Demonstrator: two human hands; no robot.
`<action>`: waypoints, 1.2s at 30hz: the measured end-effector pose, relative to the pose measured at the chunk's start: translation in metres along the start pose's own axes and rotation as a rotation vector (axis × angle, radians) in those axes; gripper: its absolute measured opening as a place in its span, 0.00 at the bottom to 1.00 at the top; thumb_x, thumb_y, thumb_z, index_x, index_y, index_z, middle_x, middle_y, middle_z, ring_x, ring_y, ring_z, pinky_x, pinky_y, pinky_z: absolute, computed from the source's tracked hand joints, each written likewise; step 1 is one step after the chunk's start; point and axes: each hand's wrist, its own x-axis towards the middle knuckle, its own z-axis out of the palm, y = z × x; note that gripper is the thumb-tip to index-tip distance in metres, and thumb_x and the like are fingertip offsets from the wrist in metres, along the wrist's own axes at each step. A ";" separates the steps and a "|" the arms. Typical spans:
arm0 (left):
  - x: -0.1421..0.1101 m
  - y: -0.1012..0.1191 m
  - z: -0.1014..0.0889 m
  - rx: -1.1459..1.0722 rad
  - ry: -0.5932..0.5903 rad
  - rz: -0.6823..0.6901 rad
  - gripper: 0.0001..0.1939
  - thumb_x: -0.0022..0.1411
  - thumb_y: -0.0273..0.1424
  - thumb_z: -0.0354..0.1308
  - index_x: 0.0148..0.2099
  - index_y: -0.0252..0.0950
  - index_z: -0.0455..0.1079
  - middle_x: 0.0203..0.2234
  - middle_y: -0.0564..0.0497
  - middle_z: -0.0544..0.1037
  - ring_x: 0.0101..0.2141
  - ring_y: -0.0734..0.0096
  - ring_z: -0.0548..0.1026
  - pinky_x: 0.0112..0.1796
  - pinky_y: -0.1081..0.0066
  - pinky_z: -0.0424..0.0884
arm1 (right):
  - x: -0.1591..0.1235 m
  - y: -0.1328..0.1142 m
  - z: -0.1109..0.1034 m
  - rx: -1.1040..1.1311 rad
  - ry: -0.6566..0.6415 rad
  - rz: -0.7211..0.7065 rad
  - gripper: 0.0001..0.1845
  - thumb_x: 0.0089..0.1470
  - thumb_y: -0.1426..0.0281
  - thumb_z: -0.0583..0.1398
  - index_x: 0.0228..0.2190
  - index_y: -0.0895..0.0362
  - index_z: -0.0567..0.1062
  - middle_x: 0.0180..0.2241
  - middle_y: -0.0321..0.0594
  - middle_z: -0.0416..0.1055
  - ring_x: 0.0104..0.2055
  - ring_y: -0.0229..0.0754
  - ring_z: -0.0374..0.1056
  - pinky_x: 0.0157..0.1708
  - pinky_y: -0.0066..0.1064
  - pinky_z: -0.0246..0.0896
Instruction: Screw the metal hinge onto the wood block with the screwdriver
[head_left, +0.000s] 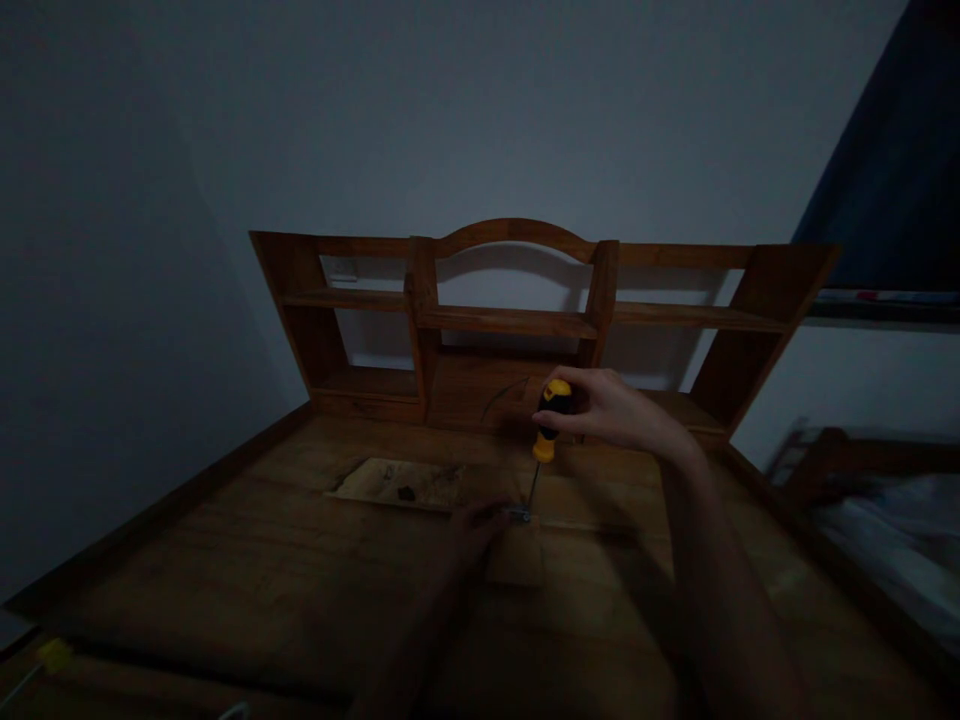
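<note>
Currently 2 bare hands in my head view, dim light. Right hand (pixel 604 405): fingers closed round the upper handle of a yellow-and-black screwdriver (pixel 545 441), thumb on the near side. I read the shaft as nearly vertical, leaning slightly, handle up and tip down at the right end of a small metal fitting (pixel 519 514). Whether the tip sits in a screw head, I cannot tell.

Left hand (pixel 474 528): low, in shadow, fingertips at the left end of the fitting. I cannot tell whether these fingers pinch it or only steady it.

Position of fitting: at the far end of a small wooden block (pixel 516 562), near the middle of the desk (pixel 247 540). Just behind the block I log a long wooden board (pixel 397 482), its left end ragged, with 1 dark mark on its face.

Surroundings: wooden hutch (pixel 517 322) along the back of the desk, 3 sections, arched rail over the middle section, pale wall (pixel 480 120) behind. Dark blue curtain (pixel 892 190) at upper right. Small yellow object (pixel 55 654) at the near left corner; too dim for me to identify.
</note>
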 end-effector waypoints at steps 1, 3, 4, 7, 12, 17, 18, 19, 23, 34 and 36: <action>0.001 -0.002 0.001 -0.008 0.004 -0.005 0.22 0.53 0.41 0.65 0.49 0.38 0.77 0.45 0.45 0.79 0.48 0.53 0.75 0.52 0.55 0.67 | 0.001 -0.001 0.002 -0.006 -0.020 -0.014 0.16 0.53 0.55 0.62 0.31 0.57 0.71 0.27 0.34 0.69 0.27 0.35 0.63 0.25 0.27 0.53; 0.003 -0.005 0.003 -0.017 -0.002 -0.023 0.21 0.55 0.41 0.63 0.49 0.39 0.77 0.46 0.45 0.78 0.50 0.54 0.74 0.54 0.56 0.66 | 0.003 -0.002 0.005 -0.008 -0.043 -0.031 0.16 0.53 0.56 0.61 0.31 0.57 0.71 0.26 0.34 0.68 0.27 0.35 0.62 0.25 0.27 0.52; 0.003 -0.005 0.003 -0.017 -0.001 -0.019 0.20 0.56 0.40 0.63 0.49 0.39 0.77 0.47 0.45 0.78 0.50 0.54 0.73 0.54 0.56 0.65 | 0.003 -0.002 0.006 -0.001 -0.044 -0.034 0.16 0.54 0.56 0.61 0.32 0.57 0.71 0.26 0.34 0.68 0.27 0.35 0.62 0.25 0.27 0.52; 0.002 -0.003 0.004 -0.009 -0.005 0.012 0.18 0.57 0.39 0.61 0.48 0.39 0.77 0.45 0.46 0.79 0.49 0.56 0.74 0.53 0.58 0.66 | 0.003 -0.001 0.008 0.024 -0.038 -0.033 0.16 0.53 0.56 0.62 0.33 0.57 0.71 0.29 0.35 0.70 0.29 0.36 0.64 0.27 0.27 0.53; -0.006 0.013 0.007 0.039 0.048 -0.011 0.17 0.56 0.36 0.61 0.47 0.38 0.77 0.44 0.46 0.80 0.48 0.56 0.75 0.51 0.59 0.68 | 0.002 -0.004 0.008 0.030 -0.060 -0.011 0.19 0.53 0.53 0.61 0.34 0.57 0.72 0.30 0.35 0.71 0.29 0.36 0.65 0.27 0.27 0.54; -0.009 0.021 0.007 0.075 0.048 -0.004 0.16 0.56 0.35 0.62 0.47 0.37 0.77 0.44 0.46 0.80 0.48 0.56 0.75 0.51 0.59 0.67 | 0.001 -0.008 0.007 0.011 -0.047 -0.001 0.19 0.53 0.52 0.61 0.34 0.56 0.72 0.29 0.35 0.71 0.28 0.36 0.64 0.25 0.27 0.53; -0.009 0.020 0.007 0.071 0.045 -0.007 0.16 0.56 0.35 0.62 0.47 0.37 0.77 0.43 0.46 0.80 0.48 0.56 0.75 0.51 0.59 0.68 | 0.000 -0.009 0.006 0.010 -0.042 0.001 0.19 0.53 0.52 0.61 0.34 0.56 0.72 0.29 0.35 0.71 0.28 0.36 0.64 0.25 0.27 0.53; -0.008 0.019 0.007 0.067 0.046 -0.011 0.16 0.56 0.34 0.62 0.47 0.37 0.77 0.43 0.46 0.80 0.48 0.56 0.75 0.51 0.59 0.68 | 0.000 -0.009 0.005 0.012 -0.038 0.001 0.19 0.54 0.53 0.60 0.34 0.56 0.72 0.29 0.35 0.71 0.28 0.36 0.64 0.26 0.27 0.53; -0.005 0.013 0.008 0.064 0.082 0.009 0.15 0.55 0.34 0.62 0.45 0.37 0.78 0.43 0.45 0.80 0.48 0.55 0.75 0.51 0.59 0.68 | -0.001 -0.012 0.004 0.016 -0.042 -0.003 0.19 0.53 0.52 0.60 0.34 0.56 0.72 0.28 0.36 0.71 0.28 0.36 0.64 0.26 0.28 0.53; -0.007 0.016 0.009 0.055 0.086 0.027 0.14 0.55 0.33 0.61 0.44 0.37 0.78 0.41 0.46 0.80 0.46 0.54 0.75 0.51 0.57 0.68 | 0.000 -0.017 0.008 -0.034 -0.043 -0.043 0.18 0.54 0.54 0.61 0.33 0.57 0.72 0.28 0.35 0.70 0.27 0.35 0.62 0.26 0.27 0.52; -0.006 0.014 0.009 0.053 0.078 0.036 0.15 0.55 0.33 0.62 0.44 0.37 0.78 0.41 0.45 0.81 0.46 0.54 0.76 0.51 0.57 0.68 | 0.000 -0.017 0.008 -0.037 -0.044 -0.041 0.18 0.54 0.54 0.61 0.34 0.57 0.72 0.28 0.35 0.70 0.27 0.35 0.62 0.26 0.27 0.51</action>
